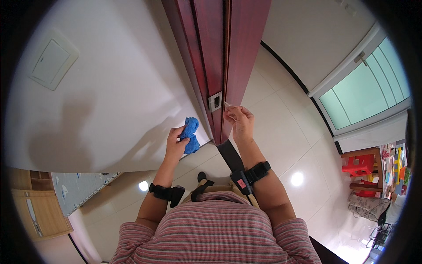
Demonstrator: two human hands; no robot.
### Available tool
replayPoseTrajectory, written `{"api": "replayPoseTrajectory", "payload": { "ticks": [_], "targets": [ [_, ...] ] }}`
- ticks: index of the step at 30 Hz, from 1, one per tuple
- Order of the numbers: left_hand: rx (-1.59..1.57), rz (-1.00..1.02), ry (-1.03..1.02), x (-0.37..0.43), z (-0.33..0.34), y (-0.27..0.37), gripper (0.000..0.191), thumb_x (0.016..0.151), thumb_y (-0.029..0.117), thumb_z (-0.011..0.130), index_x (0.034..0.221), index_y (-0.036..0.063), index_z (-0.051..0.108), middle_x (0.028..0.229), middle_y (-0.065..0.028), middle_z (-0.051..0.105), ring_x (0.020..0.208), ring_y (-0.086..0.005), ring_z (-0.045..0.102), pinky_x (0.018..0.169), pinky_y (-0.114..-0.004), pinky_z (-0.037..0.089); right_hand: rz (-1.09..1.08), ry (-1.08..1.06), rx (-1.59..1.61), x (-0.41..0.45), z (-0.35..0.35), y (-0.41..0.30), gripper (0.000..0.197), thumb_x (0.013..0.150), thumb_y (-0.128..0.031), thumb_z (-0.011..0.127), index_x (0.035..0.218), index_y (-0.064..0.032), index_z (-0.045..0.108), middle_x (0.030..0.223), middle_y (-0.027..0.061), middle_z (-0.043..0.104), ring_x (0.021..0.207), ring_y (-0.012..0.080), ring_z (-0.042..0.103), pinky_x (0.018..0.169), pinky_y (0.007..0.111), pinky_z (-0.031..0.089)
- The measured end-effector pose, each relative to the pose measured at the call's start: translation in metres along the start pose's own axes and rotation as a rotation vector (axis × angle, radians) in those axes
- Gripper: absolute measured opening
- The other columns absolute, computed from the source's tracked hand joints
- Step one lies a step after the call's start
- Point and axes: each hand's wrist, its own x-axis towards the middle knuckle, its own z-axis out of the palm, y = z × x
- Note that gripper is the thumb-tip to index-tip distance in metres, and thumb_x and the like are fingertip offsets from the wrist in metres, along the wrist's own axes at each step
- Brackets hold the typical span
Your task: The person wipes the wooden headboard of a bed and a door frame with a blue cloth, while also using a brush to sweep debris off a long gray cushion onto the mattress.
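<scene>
A bunched blue cloth (190,136), apparently terry or microfibre, is pinched in my left hand (175,142), beside the white wall. My right hand (242,119) is raised at the dark red wooden door frame (211,49). Between its thumb and fingertips it grips a small, thin, pale object (226,103), too small to identify. The tip of that object is close to a metal strike plate (215,102) with a dark rectangular opening, set in the frame. Whether the tip touches the frame I cannot tell.
A light switch (51,64) is on the wall at left. Low at left are a wooden cabinet (43,211) and a bed with a patterned cover (84,186). Rightward are a frosted-glass door (366,85), a red plastic stool (359,165) and tangled cables (369,213). A dark threshold (230,155) crosses the tiled floor.
</scene>
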Motion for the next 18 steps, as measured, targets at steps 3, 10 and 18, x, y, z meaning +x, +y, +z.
{"api": "replayPoseTrajectory", "payload": {
  "ticks": [3, 10, 18],
  "targets": [
    [-0.009, 0.000, -0.035, -0.024, 0.014, 0.010, 0.074, 0.105, -0.008, 0.093, 0.176, 0.0108, 0.091, 0.148, -0.0081, 0.073, 0.135, -0.0266, 0.076, 0.118, -0.043, 0.066, -0.038, 0.014, -0.055, 0.002, -0.021, -0.001, 0.011, 0.121, -0.007, 0.096, 0.114, 0.0012, 0.094, 0.109, 0.0102, 0.092, 0.098, 0.0248, 0.090, 0.096, 0.043, 0.078],
    [-0.016, -0.016, -0.006, -0.034, 0.001, 0.015, 0.074, 0.106, -0.008, 0.094, 0.178, 0.0109, 0.090, 0.150, -0.0077, 0.073, 0.136, -0.0264, 0.076, 0.117, -0.043, 0.067, -0.114, 0.039, -0.241, -0.001, -0.010, 0.018, 0.017, 0.120, -0.008, 0.095, 0.106, -0.0002, 0.089, 0.099, 0.0071, 0.089, 0.085, 0.0178, 0.084, 0.082, 0.039, 0.072],
    [-0.041, 0.003, 0.014, -0.036, 0.008, 0.016, 0.071, 0.107, -0.009, 0.092, 0.176, 0.0080, 0.090, 0.152, -0.0078, 0.081, 0.140, -0.0289, 0.083, 0.127, -0.048, 0.066, -0.272, 0.125, -0.521, 0.013, 0.000, 0.020, 0.017, 0.121, -0.010, 0.093, 0.108, 0.0002, 0.089, 0.092, 0.0058, 0.087, 0.078, 0.0161, 0.080, 0.077, 0.034, 0.066]
  ]
}}
